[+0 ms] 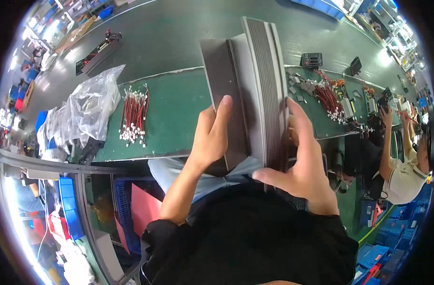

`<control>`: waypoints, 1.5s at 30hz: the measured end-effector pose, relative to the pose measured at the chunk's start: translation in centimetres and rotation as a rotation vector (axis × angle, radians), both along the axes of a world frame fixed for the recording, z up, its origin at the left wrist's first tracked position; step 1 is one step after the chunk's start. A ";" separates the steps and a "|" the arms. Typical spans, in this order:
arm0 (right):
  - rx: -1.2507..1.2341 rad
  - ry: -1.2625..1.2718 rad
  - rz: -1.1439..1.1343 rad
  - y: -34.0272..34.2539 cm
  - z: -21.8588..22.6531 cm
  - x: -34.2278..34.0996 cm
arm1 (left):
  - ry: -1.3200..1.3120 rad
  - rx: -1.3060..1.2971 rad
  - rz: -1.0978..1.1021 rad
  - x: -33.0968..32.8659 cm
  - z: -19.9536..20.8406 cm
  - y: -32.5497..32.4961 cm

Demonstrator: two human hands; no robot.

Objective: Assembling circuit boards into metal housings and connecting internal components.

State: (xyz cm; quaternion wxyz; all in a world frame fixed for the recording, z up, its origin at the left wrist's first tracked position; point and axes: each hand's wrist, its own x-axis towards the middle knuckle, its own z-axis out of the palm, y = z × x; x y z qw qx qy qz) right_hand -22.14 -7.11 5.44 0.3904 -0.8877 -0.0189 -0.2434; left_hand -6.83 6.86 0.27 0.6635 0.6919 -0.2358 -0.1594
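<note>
Both hands clasp a tall stack of thin grey sheets (267,90) held upright on edge against the person's lap: the left hand (211,137) wraps its fingers over a darker slab (224,95) peeled away from the stack's left face, and the right hand (302,161) presses flat on the right face with its thumb tucked under the lower corner. By the look of it the separating has only just begun, since one slab stands apart while the bulk of the stack remains packed together. Nothing from the stack lies on the green bench (174,114) yet. A bundle of red wires with white connectors (135,114) sits there untouched, beside crumpled clear plastic bags (89,109). Another person (402,161) works at the far right.
</note>
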 end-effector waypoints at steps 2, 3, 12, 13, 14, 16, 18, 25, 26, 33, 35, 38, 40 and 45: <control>0.274 0.032 -0.025 0.4 -0.2 0.9 | -0.068 -0.050 -0.023 0.5 -0.7 -0.4; 0.296 0.054 -0.041 0.2 -0.6 1.0 | -0.135 -0.099 -0.061 0.7 -0.9 -0.5; 0.152 -0.018 -0.069 -1.2 -3.8 2.1 | -0.062 -0.053 -0.145 1.8 -2.0 -0.8; 0.163 0.008 -0.059 -1.3 -3.9 2.1 | -0.046 -0.077 -0.157 1.8 -2.3 -0.8; 0.170 0.014 -0.057 -1.3 -4.0 2.1 | -0.031 -0.100 -0.168 1.8 -2.6 -0.8; 0.122 -0.009 -0.043 -1.2 -3.9 2.3 | 0.004 -0.120 -0.208 1.6 -3.1 -0.6; 0.103 -0.052 -0.049 -1.3 -3.8 2.6 | 0.036 -0.143 -0.241 0.9 -3.5 -0.7; 0.181 -0.123 0.013 -1.4 -3.5 3.2 | 0.060 -0.188 -0.015 -1.1 -3.5 -1.1; 0.174 -0.137 0.007 -1.4 -3.8 3.1 | 0.070 -0.132 0.013 -1.2 -3.5 -0.9; 0.199 -0.104 -0.011 -0.9 -4.4 2.4 | -0.060 -0.157 0.145 -1.9 -4.3 -1.0; 0.365 -0.036 0.045 -1.1 -5.2 2.1 | 0.003 -0.147 0.174 -2.5 -3.9 -0.3; 0.878 0.153 0.081 -0.7 -7.7 -0.1 | -0.012 -0.212 0.190 -2.8 -4.1 2.3; 1.165 0.275 0.056 -0.4 -9.4 -2.4 | -0.047 -0.151 0.172 -1.8 -4.3 5.4; 1.944 0.628 0.150 -2.1 -12.3 -6.1 | -0.557 0.854 -0.072 6.3 1.3 9.8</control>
